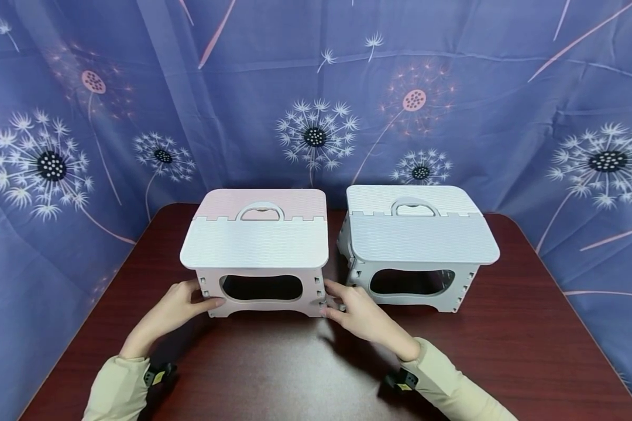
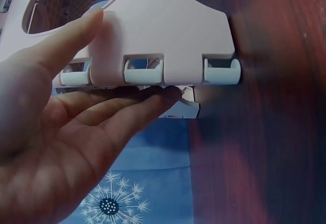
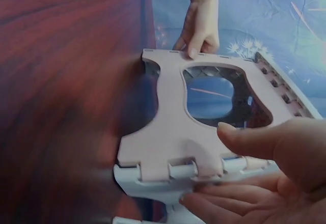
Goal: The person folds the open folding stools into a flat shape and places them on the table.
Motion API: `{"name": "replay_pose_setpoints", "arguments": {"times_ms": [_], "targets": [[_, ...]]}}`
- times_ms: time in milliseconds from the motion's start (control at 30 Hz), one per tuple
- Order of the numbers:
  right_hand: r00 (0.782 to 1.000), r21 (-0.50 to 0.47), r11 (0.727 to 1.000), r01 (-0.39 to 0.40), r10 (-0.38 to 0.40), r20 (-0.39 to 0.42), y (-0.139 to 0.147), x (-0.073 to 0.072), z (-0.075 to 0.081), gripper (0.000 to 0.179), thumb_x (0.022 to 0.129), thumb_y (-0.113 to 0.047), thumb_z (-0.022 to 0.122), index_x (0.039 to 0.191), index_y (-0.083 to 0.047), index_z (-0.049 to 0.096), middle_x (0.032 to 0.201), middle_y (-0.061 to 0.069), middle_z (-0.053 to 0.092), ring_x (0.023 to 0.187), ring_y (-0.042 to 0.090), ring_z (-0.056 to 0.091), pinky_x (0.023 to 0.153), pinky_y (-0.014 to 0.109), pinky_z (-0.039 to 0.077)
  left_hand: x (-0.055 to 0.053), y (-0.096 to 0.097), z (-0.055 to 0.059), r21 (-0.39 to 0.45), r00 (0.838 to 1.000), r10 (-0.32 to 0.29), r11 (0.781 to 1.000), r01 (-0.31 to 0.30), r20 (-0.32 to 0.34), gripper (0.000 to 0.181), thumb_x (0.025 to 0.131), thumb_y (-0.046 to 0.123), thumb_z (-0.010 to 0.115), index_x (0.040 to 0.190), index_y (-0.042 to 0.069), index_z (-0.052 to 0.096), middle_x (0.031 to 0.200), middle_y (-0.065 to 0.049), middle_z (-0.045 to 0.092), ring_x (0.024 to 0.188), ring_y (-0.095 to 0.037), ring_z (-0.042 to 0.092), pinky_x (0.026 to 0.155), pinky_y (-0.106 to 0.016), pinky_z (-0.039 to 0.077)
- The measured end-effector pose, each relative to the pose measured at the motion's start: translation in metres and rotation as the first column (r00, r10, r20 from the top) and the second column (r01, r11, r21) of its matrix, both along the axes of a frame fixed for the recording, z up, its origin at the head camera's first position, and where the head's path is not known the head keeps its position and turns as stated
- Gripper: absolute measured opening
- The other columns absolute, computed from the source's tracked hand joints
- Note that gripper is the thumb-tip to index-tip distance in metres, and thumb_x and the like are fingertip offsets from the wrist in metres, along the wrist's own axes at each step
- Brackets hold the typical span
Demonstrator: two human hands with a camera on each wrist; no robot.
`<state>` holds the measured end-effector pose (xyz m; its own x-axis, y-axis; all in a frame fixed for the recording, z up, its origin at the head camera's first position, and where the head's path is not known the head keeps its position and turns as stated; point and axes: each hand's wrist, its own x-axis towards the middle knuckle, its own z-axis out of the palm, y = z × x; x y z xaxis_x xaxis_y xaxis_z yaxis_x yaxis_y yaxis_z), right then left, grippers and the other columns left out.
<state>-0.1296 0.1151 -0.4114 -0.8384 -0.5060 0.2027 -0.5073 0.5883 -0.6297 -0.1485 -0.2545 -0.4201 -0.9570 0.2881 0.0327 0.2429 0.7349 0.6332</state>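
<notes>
A folding step stool [image 1: 255, 242], with a pink and white top and pale pink front panel, stands unfolded on the table. My left hand [image 1: 174, 309] grips its left front edge, thumb on the front panel and fingers along the side. In the left wrist view that thumb lies beside the oval opening, above the white hinge knuckles [image 2: 144, 73]. At the right front edge is my right hand [image 1: 360, 313], thumb toward the front and fingers at the side. The right wrist view shows the right fingers under the hinged edge of the front panel [image 3: 168, 107].
A second folding step stool [image 1: 421, 237], grey and white, stands unfolded close to the right, just beyond my right hand. Behind both hangs a blue dandelion-print cloth [image 1: 316, 70]. The dark red wooden table [image 1: 274, 368] extends toward me. Small black devices [image 1: 402, 380] are strapped at both wrists.
</notes>
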Motion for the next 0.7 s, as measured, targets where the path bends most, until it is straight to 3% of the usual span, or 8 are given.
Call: {"name": "replay_pose_setpoints", "arguments": {"times_ms": [133,200,400,567,700], "targets": [[0.998,-0.025,0.998,0.062,-0.061,0.022,-0.005,0.0,-0.005,0.048,0.083,-0.016,0.075,0.127,-0.006,0.058,0.063,0.0,0.048,0.057,0.003,0.037,0.057,0.02,0.036,0.0,0.002,0.0,0.0,1.0,0.007,1.0,-0.007,-0.007,0.034,0.083,0.035,0.076,0.1,0.007,0.067,0.088,0.0,0.072,0.076,-0.001,0.057,0.064,-0.021,0.046],[0.995,-0.033,0.995,0.098,-0.097,0.029,-0.009,0.0,-0.007,0.05,0.083,-0.016,0.076,0.128,-0.007,0.058,0.062,-0.001,0.047,0.056,0.001,0.032,0.056,0.019,0.034,0.0,0.003,0.0,0.001,1.0,0.003,1.0,-0.003,-0.009,0.036,0.082,0.034,0.077,0.1,0.005,0.066,0.086,0.0,0.071,0.073,-0.002,0.055,0.062,-0.021,0.044],[0.983,-0.061,0.982,0.179,-0.177,0.043,-0.018,0.0,-0.014,0.045,0.081,-0.012,0.075,0.123,-0.008,0.061,0.087,0.0,0.072,0.068,0.008,0.05,0.07,0.025,0.047,0.0,0.005,-0.003,-0.006,1.0,0.016,1.0,-0.016,-0.014,0.039,0.078,0.032,0.08,0.101,0.004,0.066,0.086,-0.002,0.071,0.069,-0.003,0.052,0.059,-0.021,0.042],[0.973,-0.083,0.97,0.23,-0.225,0.059,-0.024,0.0,-0.016,0.042,0.08,-0.012,0.077,0.119,-0.008,0.062,0.088,0.002,0.073,0.072,0.01,0.058,0.075,0.031,0.051,-0.001,0.006,-0.004,-0.014,0.999,0.038,0.999,-0.038,-0.022,0.038,0.077,0.03,0.081,0.099,0.002,0.067,0.082,-0.003,0.071,0.065,-0.005,0.052,0.056,-0.022,0.042],[0.963,-0.129,0.956,0.262,-0.251,0.093,-0.027,-0.001,-0.018,0.044,0.08,-0.014,0.078,0.119,-0.004,0.061,0.106,0.008,0.073,0.096,0.017,0.068,0.085,0.037,0.053,0.0,0.008,-0.004,-0.016,0.998,0.055,0.998,-0.056,-0.042,0.035,0.075,0.028,0.083,0.094,0.002,0.068,0.078,-0.004,0.071,0.063,-0.005,0.051,0.054,-0.022,0.042]]}}
